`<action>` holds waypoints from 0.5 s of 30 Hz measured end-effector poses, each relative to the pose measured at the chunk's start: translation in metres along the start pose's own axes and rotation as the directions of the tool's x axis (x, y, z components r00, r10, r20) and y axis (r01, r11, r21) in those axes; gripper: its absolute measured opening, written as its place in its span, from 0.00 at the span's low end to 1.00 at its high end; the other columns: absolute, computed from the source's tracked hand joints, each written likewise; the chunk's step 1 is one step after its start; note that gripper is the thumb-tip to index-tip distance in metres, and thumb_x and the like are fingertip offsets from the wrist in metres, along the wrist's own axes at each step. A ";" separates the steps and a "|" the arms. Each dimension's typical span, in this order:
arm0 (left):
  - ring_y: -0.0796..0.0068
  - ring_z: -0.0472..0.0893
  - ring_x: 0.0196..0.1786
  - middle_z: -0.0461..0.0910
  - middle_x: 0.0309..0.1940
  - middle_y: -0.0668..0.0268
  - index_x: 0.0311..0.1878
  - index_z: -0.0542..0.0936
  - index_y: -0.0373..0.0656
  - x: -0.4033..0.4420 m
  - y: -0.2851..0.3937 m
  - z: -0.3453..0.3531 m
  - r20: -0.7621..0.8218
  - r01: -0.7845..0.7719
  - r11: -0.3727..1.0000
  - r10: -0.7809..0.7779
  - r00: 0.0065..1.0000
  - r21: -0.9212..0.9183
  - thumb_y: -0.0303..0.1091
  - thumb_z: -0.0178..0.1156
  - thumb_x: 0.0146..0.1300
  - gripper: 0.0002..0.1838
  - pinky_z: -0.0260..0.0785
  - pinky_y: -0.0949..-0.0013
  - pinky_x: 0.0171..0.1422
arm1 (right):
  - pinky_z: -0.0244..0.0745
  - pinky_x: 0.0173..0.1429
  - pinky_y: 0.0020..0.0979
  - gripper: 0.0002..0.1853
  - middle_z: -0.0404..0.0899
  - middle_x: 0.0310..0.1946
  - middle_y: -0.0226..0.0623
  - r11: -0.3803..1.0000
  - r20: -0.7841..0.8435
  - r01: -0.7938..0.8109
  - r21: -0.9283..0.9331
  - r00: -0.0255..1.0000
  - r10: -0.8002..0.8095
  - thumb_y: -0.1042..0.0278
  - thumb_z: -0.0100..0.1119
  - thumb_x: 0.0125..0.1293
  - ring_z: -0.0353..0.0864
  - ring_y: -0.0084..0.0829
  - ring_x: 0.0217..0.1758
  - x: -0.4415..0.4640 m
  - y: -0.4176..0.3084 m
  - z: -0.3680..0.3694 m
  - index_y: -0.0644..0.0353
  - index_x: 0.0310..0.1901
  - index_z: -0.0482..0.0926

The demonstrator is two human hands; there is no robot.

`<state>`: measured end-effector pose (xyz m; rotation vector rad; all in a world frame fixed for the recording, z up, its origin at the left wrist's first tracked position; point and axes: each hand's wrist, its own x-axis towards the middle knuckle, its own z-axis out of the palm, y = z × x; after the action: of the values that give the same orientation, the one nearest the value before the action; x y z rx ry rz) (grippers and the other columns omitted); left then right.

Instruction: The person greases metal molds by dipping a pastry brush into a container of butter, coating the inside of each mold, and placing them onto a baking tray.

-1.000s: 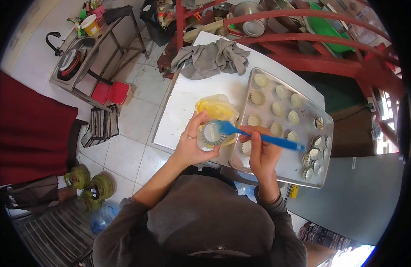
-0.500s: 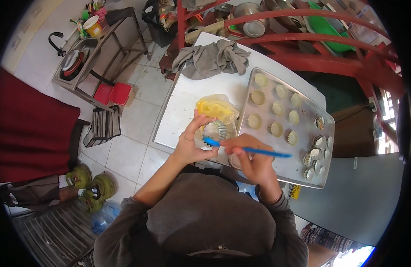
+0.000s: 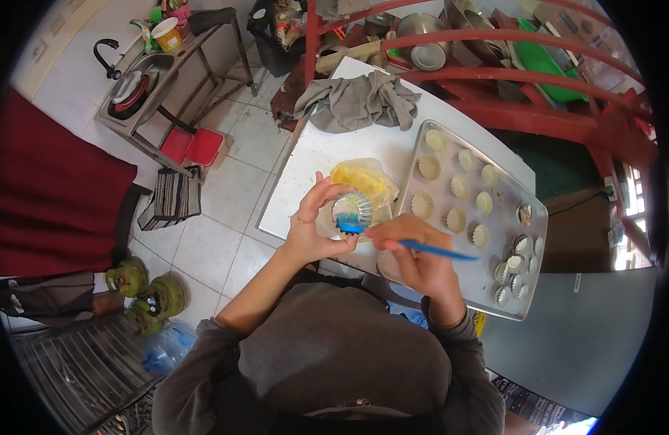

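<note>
Tray (image 3: pixel 481 279) taken as landmark. Left of its near-left edge, the left hand (image 3: pixel 305 228) holds a fluted metal mould (image 3: pixel 354 203) up, thumb and fingers spread and clamped around the rim. The right hand (image 3: pixel 425 264), above the tray's near-left corner, has thumb and fingers together, pinched on the handle of a blue brush (image 3: pixel 439 251); the handle points out over the tray, the bristles inside the mould, at its near side.

Change over one second: bristles were at the mould's tray-side edge; half a second ago, at its near rim. The right hand has come closer to the left. A mould near the tray's near-left corner, visible one second ago, is now hidden behind the right hand.

Unchanged: pale fluted moulds (image 3: pixel 455 220) spread across the tray, clustered small moulds (image 3: pixel 518 264) at its right side; left of it, plastic with yellow contents (image 3: pixel 367 177); beyond its far-left corner, a crumpled grey cloth (image 3: pixel 360 101).
</note>
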<state>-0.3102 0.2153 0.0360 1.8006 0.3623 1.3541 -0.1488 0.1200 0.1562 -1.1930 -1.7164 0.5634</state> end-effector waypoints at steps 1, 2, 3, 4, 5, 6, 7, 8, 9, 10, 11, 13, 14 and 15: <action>0.61 0.78 0.58 0.78 0.52 0.54 0.69 0.52 0.41 0.000 0.000 0.000 0.001 -0.005 1.000 0.005 1.000 -0.003 0.28 0.72 0.41 0.52 0.37 0.47 0.77 | 0.76 0.44 0.33 0.07 0.83 0.38 0.41 1.000 -0.046 -0.021 0.010 0.999 0.021 0.81 0.60 0.59 0.82 0.40 0.39 -0.001 0.002 -0.003 0.65 0.39 0.80; 0.62 0.78 0.58 0.78 0.52 0.54 0.69 0.52 0.42 -0.001 0.001 0.000 0.002 -0.010 1.000 0.010 1.000 -0.007 0.28 0.72 0.41 0.52 0.37 0.46 0.77 | 0.76 0.44 0.33 0.07 0.83 0.38 0.41 0.999 -0.092 -0.042 0.021 0.995 0.043 0.81 0.60 0.59 0.82 0.41 0.39 -0.002 0.004 -0.005 0.65 0.39 0.80; 0.62 0.78 0.58 0.78 0.52 0.54 0.68 0.53 0.42 -0.001 0.000 0.000 -0.009 -0.017 1.000 0.017 1.000 -0.006 0.28 0.73 0.41 0.51 0.37 0.46 0.77 | 0.76 0.44 0.33 0.06 0.83 0.39 0.41 0.999 -0.085 0.010 -0.043 0.996 -0.014 0.81 0.61 0.59 0.82 0.41 0.39 -0.001 0.007 -0.002 0.65 0.39 0.80; 0.62 0.78 0.57 0.78 0.52 0.54 0.68 0.53 0.42 0.000 0.000 0.002 -0.020 -0.024 1.000 0.024 1.000 -0.005 0.28 0.73 0.41 0.51 0.36 0.45 0.77 | 0.76 0.44 0.33 0.07 0.83 0.39 0.41 0.992 -0.076 0.062 -0.107 0.995 -0.071 0.80 0.61 0.59 0.82 0.41 0.39 0.002 0.009 0.002 0.65 0.39 0.80; 0.62 0.78 0.57 0.78 0.52 0.55 0.68 0.53 0.42 0.000 0.000 0.002 -0.031 -0.032 0.999 0.032 0.999 -0.004 0.28 0.73 0.41 0.51 0.36 0.45 0.77 | 0.76 0.44 0.33 0.07 0.83 0.39 0.41 0.979 -0.063 0.115 -0.170 0.990 -0.127 0.80 0.61 0.59 0.82 0.41 0.39 0.003 0.010 0.005 0.65 0.39 0.80; 0.62 0.78 0.57 0.78 0.52 0.55 0.68 0.54 0.42 0.001 -0.001 0.002 -0.038 -0.025 1.000 0.025 0.999 -0.004 0.29 0.73 0.41 0.51 0.36 0.45 0.77 | 0.77 0.44 0.33 0.07 0.83 0.39 0.41 0.986 -0.036 0.109 -0.123 0.993 -0.114 0.80 0.61 0.59 0.82 0.41 0.39 0.004 0.007 0.004 0.65 0.39 0.79; 0.62 0.78 0.57 0.78 0.52 0.55 0.68 0.54 0.42 0.001 -0.002 0.002 -0.043 -0.015 1.000 0.015 0.999 -0.003 0.29 0.73 0.40 0.51 0.36 0.45 0.77 | 0.77 0.44 0.34 0.07 0.83 0.39 0.41 0.992 -0.009 0.100 -0.074 0.995 -0.101 0.79 0.61 0.59 0.82 0.41 0.39 0.003 0.001 0.003 0.65 0.39 0.79; 0.62 0.78 0.57 0.78 0.52 0.55 0.67 0.54 0.42 0.000 -0.002 0.002 -0.048 -0.005 1.000 0.005 0.999 -0.003 0.29 0.73 0.40 0.51 0.36 0.44 0.77 | 0.77 0.43 0.34 0.07 0.83 0.39 0.41 0.996 0.019 0.088 -0.025 0.996 -0.088 0.79 0.62 0.59 0.82 0.41 0.39 0.002 -0.002 0.003 0.65 0.39 0.79; 0.62 0.78 0.57 0.78 0.52 0.55 0.67 0.54 0.42 0.000 -0.002 0.003 -0.073 0.010 0.999 -0.014 0.997 -0.045 0.28 0.73 0.40 0.50 0.36 0.44 0.77 | 0.77 0.43 0.33 0.06 0.83 0.39 0.41 0.996 -0.038 0.071 -0.055 0.997 -0.073 0.79 0.61 0.59 0.82 0.41 0.39 0.002 -0.001 0.002 0.65 0.39 0.79; 0.61 0.78 0.58 0.78 0.52 0.55 0.67 0.55 0.42 -0.001 0.000 0.007 -0.097 0.027 0.996 -0.035 0.995 -0.090 0.28 0.73 0.40 0.50 0.36 0.44 0.77 | 0.77 0.43 0.33 0.06 0.83 0.39 0.41 0.995 -0.096 0.050 -0.084 0.994 -0.058 0.80 0.61 0.59 0.82 0.41 0.39 0.001 0.000 -0.001 0.65 0.39 0.79; 0.61 0.78 0.58 0.78 0.53 0.55 0.67 0.55 0.42 -0.002 0.000 0.009 -0.120 0.040 0.990 -0.057 0.991 -0.134 0.28 0.73 0.40 0.50 0.35 0.43 0.77 | 0.77 0.43 0.33 0.06 0.83 0.38 0.41 0.993 -0.153 0.029 -0.112 0.987 -0.046 0.80 0.61 0.59 0.82 0.40 0.38 0.001 0.000 -0.002 0.65 0.39 0.79; 0.60 0.78 0.58 0.77 0.53 0.55 0.66 0.56 0.42 0.001 0.000 0.008 -0.090 -0.022 0.996 0.015 0.996 -0.087 0.27 0.73 0.39 0.49 0.35 0.43 0.77 | 0.77 0.43 0.32 0.06 0.83 0.38 0.40 0.996 -0.050 0.042 -0.084 0.998 -0.046 0.80 0.60 0.60 0.82 0.39 0.38 0.002 -0.005 0.003 0.65 0.39 0.79; 0.60 0.78 0.58 0.77 0.53 0.55 0.66 0.57 0.42 0.003 -0.001 0.007 -0.075 -0.056 0.996 0.052 0.996 -0.062 0.26 0.73 0.39 0.49 0.35 0.43 0.77 | 0.77 0.42 0.32 0.06 0.83 0.38 0.40 0.996 0.002 0.050 -0.069 0.999 -0.050 0.80 0.59 0.60 0.82 0.39 0.38 0.003 -0.007 0.005 0.65 0.39 0.80; 0.59 0.78 0.58 0.77 0.53 0.54 0.66 0.57 0.43 0.004 -0.002 0.006 -0.062 -0.084 0.995 0.080 0.995 -0.059 0.26 0.73 0.39 0.49 0.35 0.43 0.77 | 0.76 0.42 0.31 0.06 0.83 0.38 0.40 0.998 -0.020 -0.049 0.040 0.999 0.049 0.80 0.59 0.60 0.82 0.38 0.37 0.002 -0.007 0.001 0.65 0.39 0.80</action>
<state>-0.3026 0.2164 0.0369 1.7441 0.2782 1.4632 -0.1529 0.1186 0.1621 -1.2116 -1.6546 0.6095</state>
